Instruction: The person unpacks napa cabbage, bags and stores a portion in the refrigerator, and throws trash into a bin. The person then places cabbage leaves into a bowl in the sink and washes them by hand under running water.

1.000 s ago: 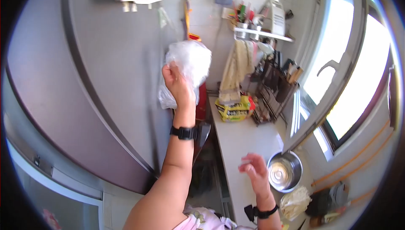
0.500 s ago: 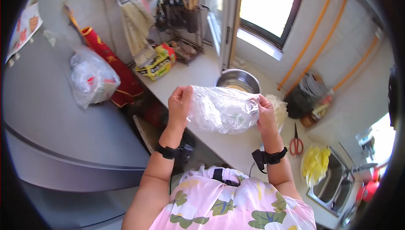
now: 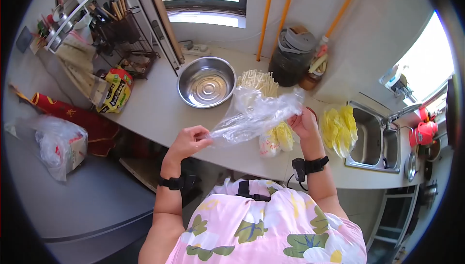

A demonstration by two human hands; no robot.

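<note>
A clear plastic bag (image 3: 256,116) is stretched between my two hands above the counter. My left hand (image 3: 190,141) pinches its lower left corner. Higher up on the other side, my right hand (image 3: 304,122) has its fingers closed on the bag's right end. Behind the bag lies a bundle of enoki mushrooms (image 3: 259,81), partly covered by the plastic. Beneath the bag, close to my right hand, a wrapped cabbage (image 3: 278,140) with yellow leaves shows in part. A steel basin (image 3: 207,82) stands just beyond my left hand.
Loose yellow leaves (image 3: 339,126) lie beside the sink (image 3: 365,138) on the right. A dark lidded bucket (image 3: 292,58) stands against the wall. At left are a yellow-and-red packet (image 3: 116,90), a utensil rack (image 3: 123,31) and a knotted plastic bag (image 3: 60,143) on a grey surface.
The view has swung to the right. The bag, held up and spread before, is now lower and slanted, its right end higher. My hands keep hold of it, and the wrapped cabbage has come into sight.
</note>
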